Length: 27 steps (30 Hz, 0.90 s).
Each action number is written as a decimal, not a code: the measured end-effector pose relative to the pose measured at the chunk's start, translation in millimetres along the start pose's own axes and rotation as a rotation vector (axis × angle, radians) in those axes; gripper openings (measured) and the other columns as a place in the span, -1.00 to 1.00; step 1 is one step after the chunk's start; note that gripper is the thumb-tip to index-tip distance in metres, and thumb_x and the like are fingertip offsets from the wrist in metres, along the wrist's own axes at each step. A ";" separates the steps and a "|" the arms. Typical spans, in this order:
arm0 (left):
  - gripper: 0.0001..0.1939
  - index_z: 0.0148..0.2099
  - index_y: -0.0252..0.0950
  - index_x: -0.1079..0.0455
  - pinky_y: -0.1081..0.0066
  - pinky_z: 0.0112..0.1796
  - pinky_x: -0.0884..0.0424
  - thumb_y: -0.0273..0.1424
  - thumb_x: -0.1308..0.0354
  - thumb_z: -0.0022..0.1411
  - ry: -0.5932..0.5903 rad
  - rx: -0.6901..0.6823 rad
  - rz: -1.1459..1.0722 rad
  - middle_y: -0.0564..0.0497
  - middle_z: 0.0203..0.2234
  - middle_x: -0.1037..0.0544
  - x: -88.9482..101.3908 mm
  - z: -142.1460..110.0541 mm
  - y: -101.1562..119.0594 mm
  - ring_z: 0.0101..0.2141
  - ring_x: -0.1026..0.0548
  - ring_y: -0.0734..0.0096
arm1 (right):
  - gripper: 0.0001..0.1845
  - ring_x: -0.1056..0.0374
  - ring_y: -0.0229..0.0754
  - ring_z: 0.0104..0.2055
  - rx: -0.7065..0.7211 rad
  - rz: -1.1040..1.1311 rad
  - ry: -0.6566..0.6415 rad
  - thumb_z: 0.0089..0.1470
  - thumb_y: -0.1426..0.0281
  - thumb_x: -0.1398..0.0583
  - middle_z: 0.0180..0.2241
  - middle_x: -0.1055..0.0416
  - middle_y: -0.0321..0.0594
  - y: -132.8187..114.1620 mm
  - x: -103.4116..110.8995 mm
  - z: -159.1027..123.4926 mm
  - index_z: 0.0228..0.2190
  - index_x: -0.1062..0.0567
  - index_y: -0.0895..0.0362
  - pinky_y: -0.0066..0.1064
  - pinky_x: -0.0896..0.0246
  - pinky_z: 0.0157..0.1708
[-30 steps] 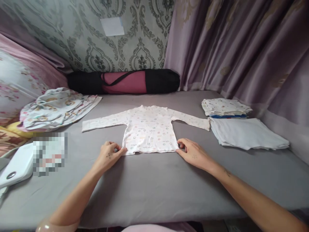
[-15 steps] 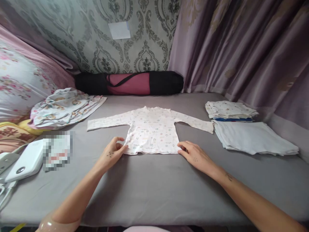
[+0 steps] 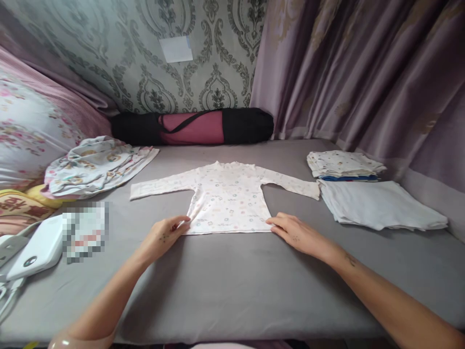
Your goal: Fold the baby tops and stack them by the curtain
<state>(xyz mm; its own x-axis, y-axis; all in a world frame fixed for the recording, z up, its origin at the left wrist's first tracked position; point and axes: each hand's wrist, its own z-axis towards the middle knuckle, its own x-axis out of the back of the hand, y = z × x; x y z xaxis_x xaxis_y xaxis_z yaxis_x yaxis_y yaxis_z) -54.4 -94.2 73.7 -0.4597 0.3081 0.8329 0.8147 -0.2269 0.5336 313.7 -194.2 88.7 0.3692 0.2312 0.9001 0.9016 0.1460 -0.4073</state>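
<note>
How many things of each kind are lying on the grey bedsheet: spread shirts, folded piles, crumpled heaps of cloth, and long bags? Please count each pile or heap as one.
Spread shirts: 1 (printed white shirt)
Folded piles: 2 (patterned pile, plain white pile)
Crumpled heaps: 1 (printed cloth heap)
Long bags: 1 (black and pink bag)
Total: 5

a small white long-sleeved shirt [image 3: 228, 198], printed all over with tiny motifs in grey and pale pink, lay flat and unfolded on the grey sheet [image 3: 232, 286]. its neckline was at the far end, and its hem ran almost straight along the near side, the lower corners flaring outward. both sleeves stretched out sideways, slanting a little nearer toward the cuffs. the body looked mostly smooth.
</note>
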 end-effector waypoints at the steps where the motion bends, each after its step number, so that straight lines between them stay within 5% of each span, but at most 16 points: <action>1: -0.48 -0.06 -0.19 -0.49 0.47 -0.43 -0.15 0.04 0.05 0.21 -0.001 -0.005 0.014 0.12 -0.58 -0.25 -0.1 0.1 0.1 -0.53 -0.24 0.43 | -0.67 -0.39 -0.12 -0.18 0.001 -0.004 -0.011 0.28 0.35 0.02 -0.23 -0.42 -0.14 0.4 -0.3 0.2 -0.11 -0.50 0.03 -0.37 -0.21 -0.19; 9: -0.51 -0.19 -0.21 -0.52 0.43 -0.40 -0.23 0.03 0.07 0.25 -0.100 -0.091 0.146 0.00 -0.44 -0.48 21.8 3.5 0.6 -0.48 -0.37 0.37 | -0.71 -0.40 -0.09 -0.17 -0.014 -0.099 -0.134 0.26 0.28 0.00 -0.23 -0.50 -0.18 -6.8 21.0 0.0 -0.20 -0.50 0.03 -0.37 -0.14 -0.24; 12: -0.51 -0.37 -0.26 -0.47 0.39 -0.35 -0.27 -0.05 0.12 0.32 0.009 -0.173 0.258 -0.05 -0.44 -0.47 21.0 26.6 12.9 -0.42 -0.40 0.33 | -0.69 -0.42 -0.09 -0.25 -0.060 -0.158 -0.199 0.22 0.26 -0.03 -0.35 -0.52 -0.19 -20.0 39.2 24.5 -0.37 -0.54 0.05 -0.38 -0.10 -0.32; 15: -0.60 -0.30 -0.29 -0.43 0.32 -0.22 -0.35 -0.26 0.18 0.38 0.126 -0.326 0.302 -0.12 -0.33 -0.49 -5.4 64.0 41.6 -0.26 -0.45 0.25 | -0.61 -0.42 -0.10 -0.25 -0.063 -0.192 -0.087 0.25 0.34 0.05 -0.32 -0.52 -0.11 -31.0 39.4 78.6 -0.41 -0.53 0.12 -0.37 -0.15 -0.28; 18: -0.68 0.00 -0.33 -0.36 0.24 0.03 -0.29 -0.36 0.16 0.38 0.125 -0.488 0.322 -0.18 -0.04 -0.47 -47.3 99.1 71.2 0.02 -0.39 0.21 | -0.56 -0.31 -0.09 0.06 -0.067 -0.178 0.145 0.29 0.38 0.14 -0.02 -0.45 -0.01 -32.7 16.3 139.4 -0.09 -0.49 0.18 -0.33 -0.09 0.04; 20: -0.61 0.11 -0.41 -0.28 0.11 0.16 -0.15 -0.30 0.16 0.40 0.190 -0.417 0.373 -0.27 0.12 -0.36 -71.4 113.1 81.4 0.19 -0.24 0.09 | -0.50 -0.12 -0.06 0.24 -0.155 -0.193 0.187 0.31 0.34 0.15 0.19 -0.26 0.07 -27.8 -4.0 166.6 0.13 -0.32 0.25 -0.23 0.08 0.20; 23: -0.50 0.24 -0.45 -0.14 0.07 0.22 -0.04 -0.24 0.23 0.43 0.212 -0.375 0.409 -0.32 0.26 -0.18 -88.2 116.4 80.4 0.28 -0.11 0.06 | -0.37 0.21 -0.01 0.38 -0.126 -0.219 0.208 0.31 0.23 0.16 0.34 0.08 0.07 -16.8 -27.1 174.7 0.27 -0.08 0.34 -0.14 0.33 0.31; 27: -0.41 0.30 -0.46 -0.07 0.02 0.24 0.01 -0.14 0.26 0.43 0.149 -0.456 0.425 -0.34 0.30 -0.10 -79.9 98.5 68.3 0.31 -0.02 0.02 | -0.33 0.35 0.00 0.40 0.005 -0.228 0.158 0.31 0.15 0.16 0.37 0.22 0.00 -9.5 -36.2 141.0 0.31 -0.04 0.25 -0.03 0.44 0.32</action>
<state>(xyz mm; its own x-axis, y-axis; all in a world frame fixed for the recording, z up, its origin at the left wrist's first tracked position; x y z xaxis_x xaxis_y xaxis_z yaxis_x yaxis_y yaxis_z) 72.7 -43.3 29.2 -0.2007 -0.0192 0.9795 0.7198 -0.6811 0.1342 259.9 -68.3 38.1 0.1875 0.0391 0.9815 0.9645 0.1820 -0.1914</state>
